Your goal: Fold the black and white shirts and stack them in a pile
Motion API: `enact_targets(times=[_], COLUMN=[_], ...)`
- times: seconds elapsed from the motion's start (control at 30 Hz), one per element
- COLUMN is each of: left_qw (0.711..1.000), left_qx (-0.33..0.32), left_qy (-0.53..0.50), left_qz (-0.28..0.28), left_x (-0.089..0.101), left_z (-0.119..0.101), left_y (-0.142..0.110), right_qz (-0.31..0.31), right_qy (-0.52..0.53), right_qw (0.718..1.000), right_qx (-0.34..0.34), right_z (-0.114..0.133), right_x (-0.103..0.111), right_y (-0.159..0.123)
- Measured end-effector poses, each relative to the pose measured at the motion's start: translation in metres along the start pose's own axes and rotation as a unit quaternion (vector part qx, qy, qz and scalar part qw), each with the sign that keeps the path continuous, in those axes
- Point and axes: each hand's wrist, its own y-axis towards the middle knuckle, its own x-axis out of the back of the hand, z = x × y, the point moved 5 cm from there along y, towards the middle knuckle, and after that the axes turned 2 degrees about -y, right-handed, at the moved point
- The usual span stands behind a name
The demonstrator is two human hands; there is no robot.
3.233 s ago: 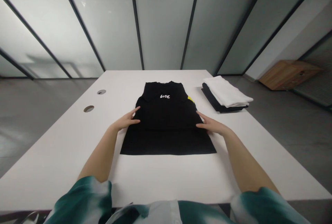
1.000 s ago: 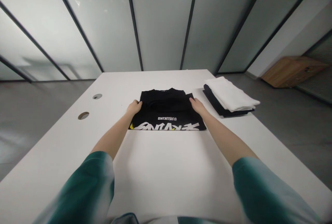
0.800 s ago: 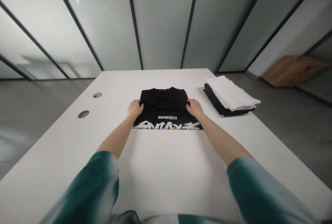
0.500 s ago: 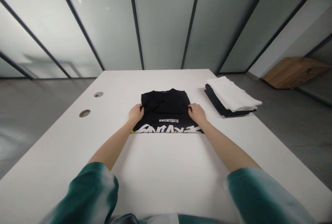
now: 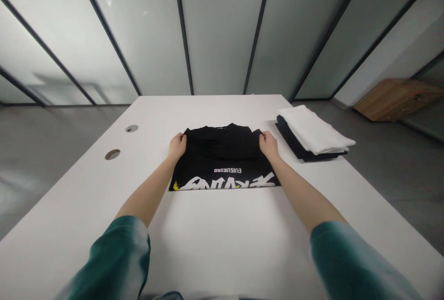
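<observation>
A black T-shirt (image 5: 222, 149) with white lettering and a small yellow patch lies folded across the middle of the table, its neckline at the far side. The print reads upside down from here. My left hand (image 5: 178, 146) is closed on the shirt's left edge, near the far corner. On the opposite side, my right hand (image 5: 268, 145) pinches the right edge at about the same height. Both held edges look lifted a little off the table. The fingertips under the cloth are partly hidden.
To the right, a stack of folded cloth has a white piece (image 5: 315, 128) over a black one (image 5: 293, 142). Two round holes (image 5: 113, 154) pierce the white table (image 5: 222, 240) at left. Frosted glass panels stand beyond it; a wooden cabinet (image 5: 395, 98) is at far right.
Both hands have moved apart and slightly away from me, drawing the shirt's side edges outward and up. The shirt now looks wider, and its near edge sits lower in view.
</observation>
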Motion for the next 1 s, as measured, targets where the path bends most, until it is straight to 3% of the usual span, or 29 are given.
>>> enact_targets(times=[0.1,0.27,0.47,0.67,0.87,1.0], left_qw=[0.997,0.997,0.992,0.983,0.988,0.990], left_qx=[0.078,0.062,0.111,0.115,0.126,0.137], left_qy=[0.001,0.024,-0.059,-0.113,-0.064,-0.015], left_qz=[-0.007,0.049,-0.032,-0.085,-0.062,-0.026], left_x=[0.000,-0.009,-0.001,0.005,0.002,-0.004], left_z=[0.013,0.012,0.020,0.024,0.029,0.032], left_y=[0.010,0.015,0.023,0.038,0.067,0.078], right_qz=[0.000,0.075,-0.016,-0.046,-0.014,0.012], right_qy=[0.049,0.041,0.038,0.066,0.051,0.036], right_qw=[0.998,0.996,0.998,0.996,0.998,0.999], right_qx=[-0.043,-0.035,-0.037,-0.028,-0.029,-0.024], right_z=[-0.013,-0.019,-0.018,-0.012,0.003,0.011], right_x=[-0.005,-0.019,-0.006,-0.001,-0.019,-0.037], right_y=[0.012,0.017,0.030,0.063,0.100,0.109])
